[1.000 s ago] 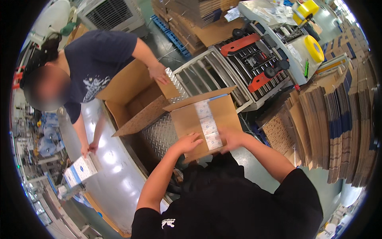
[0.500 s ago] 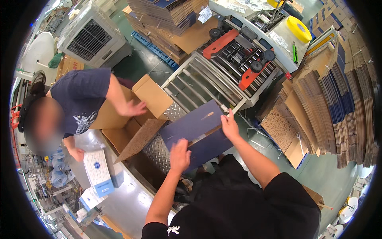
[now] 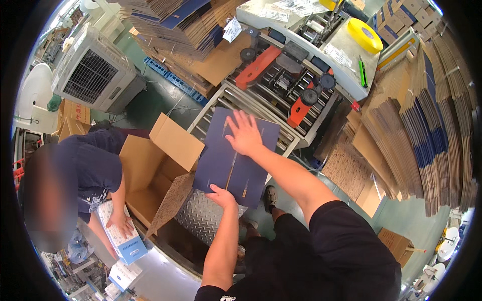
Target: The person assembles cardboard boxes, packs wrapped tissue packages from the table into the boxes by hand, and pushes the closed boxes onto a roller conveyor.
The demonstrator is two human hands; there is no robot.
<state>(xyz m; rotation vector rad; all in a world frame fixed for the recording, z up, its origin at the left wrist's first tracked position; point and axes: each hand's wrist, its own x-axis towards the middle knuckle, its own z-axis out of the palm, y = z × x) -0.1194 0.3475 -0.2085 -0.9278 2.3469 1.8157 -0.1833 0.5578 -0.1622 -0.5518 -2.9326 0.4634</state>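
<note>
A dark blue cardboard carton (image 3: 216, 165) is in front of me, its two top flaps meeting along a brown seam. My left hand (image 3: 223, 196) grips its near left edge, thumb on top and the other fingers mostly hidden under it. My right hand (image 3: 244, 134) lies on the far part of the carton with fingers spread, pressing nothing else. Beyond and under the carton is the roller conveyor (image 3: 201, 120). Left of it stands an open brown carton (image 3: 143, 173) with raised flaps.
A co-worker (image 3: 85, 170) leans in at left, a hand on a white-and-blue pack (image 3: 128, 246). A tread-plate metal surface (image 3: 201, 215) lies near my left forearm. The sealing machine (image 3: 286, 75) has red guides. Flattened cartons (image 3: 401, 145) stand stacked at right. An air cooler (image 3: 93, 70) stands far left.
The blue carton has turned and moved toward the conveyor. My right hand went from its right edge to flat on its top. The co-worker has leaned down and put a hand on the pack.
</note>
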